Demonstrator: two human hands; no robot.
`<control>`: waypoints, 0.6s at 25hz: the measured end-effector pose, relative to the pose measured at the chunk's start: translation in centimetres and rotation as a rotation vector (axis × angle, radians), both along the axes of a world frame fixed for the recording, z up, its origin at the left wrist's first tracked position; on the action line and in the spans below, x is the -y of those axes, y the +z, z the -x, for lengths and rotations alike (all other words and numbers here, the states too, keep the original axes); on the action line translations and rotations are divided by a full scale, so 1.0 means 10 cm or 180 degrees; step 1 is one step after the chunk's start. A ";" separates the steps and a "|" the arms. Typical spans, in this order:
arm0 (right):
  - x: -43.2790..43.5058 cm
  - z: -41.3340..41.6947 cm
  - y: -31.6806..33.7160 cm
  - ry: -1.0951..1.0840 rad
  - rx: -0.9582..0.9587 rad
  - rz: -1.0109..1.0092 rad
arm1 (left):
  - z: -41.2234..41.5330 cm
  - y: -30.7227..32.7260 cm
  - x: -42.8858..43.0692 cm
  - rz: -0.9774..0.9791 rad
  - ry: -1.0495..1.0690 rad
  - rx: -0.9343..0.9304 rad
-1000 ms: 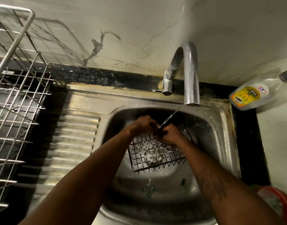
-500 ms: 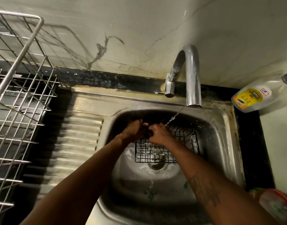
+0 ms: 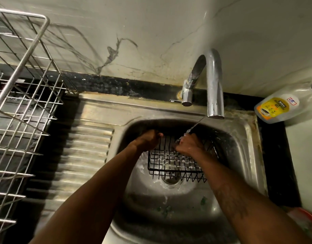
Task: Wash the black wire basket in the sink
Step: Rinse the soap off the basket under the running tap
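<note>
A black wire basket (image 3: 174, 164) lies in the steel sink (image 3: 246, 155), over the drain. My left hand (image 3: 149, 139) grips its far left rim with curled fingers. My right hand (image 3: 187, 143) is closed into a fist at the basket's far side, fingers curled around the wires. A thin stream of water falls from the chrome tap (image 3: 214, 85) onto my right hand. Soapy foam clings to the basket's bottom wires.
A steel dish rack (image 3: 19, 103) stands on the left, beside the ribbed draining board (image 3: 84, 155). A dish gel bottle (image 3: 282, 106) lies on the counter at the right. A red object (image 3: 310, 219) shows at the lower right edge. Green scraps lie in the sink.
The basket has turned in the sink and now lies flatter, its near side toward me. My hands have drawn apart along its far rim. The view has shifted slightly.
</note>
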State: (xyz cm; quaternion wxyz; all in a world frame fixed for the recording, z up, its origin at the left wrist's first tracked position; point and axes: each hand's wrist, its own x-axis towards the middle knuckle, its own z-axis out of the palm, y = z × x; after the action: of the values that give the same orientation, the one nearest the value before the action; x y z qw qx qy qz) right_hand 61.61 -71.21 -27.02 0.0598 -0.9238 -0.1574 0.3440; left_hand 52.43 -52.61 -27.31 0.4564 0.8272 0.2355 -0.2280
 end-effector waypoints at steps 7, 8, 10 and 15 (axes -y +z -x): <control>-0.45 0.34 0.17 0.0476 -0.0165 -0.0551 | -0.04 0.06 0.06 -0.0099 -0.0102 -0.0093; -0.52 0.40 0.18 0.0270 -0.0379 -0.0784 | -0.04 0.12 0.08 -0.0215 -0.0222 -0.0117; -0.41 0.39 0.12 -0.0140 -0.0768 -0.1164 | -0.02 0.10 0.08 -0.0133 -0.0124 -0.0034; 0.42 -0.01 0.16 -0.1275 -0.0781 -0.1326 | 0.02 0.05 0.02 0.0108 0.0114 -0.0125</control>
State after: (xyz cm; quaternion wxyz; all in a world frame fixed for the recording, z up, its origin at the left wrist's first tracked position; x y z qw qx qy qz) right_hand 61.72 -75.40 -25.42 0.3328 -0.8559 -0.0310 0.3946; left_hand 52.23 -52.82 -26.83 0.4698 0.8103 0.2553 -0.2399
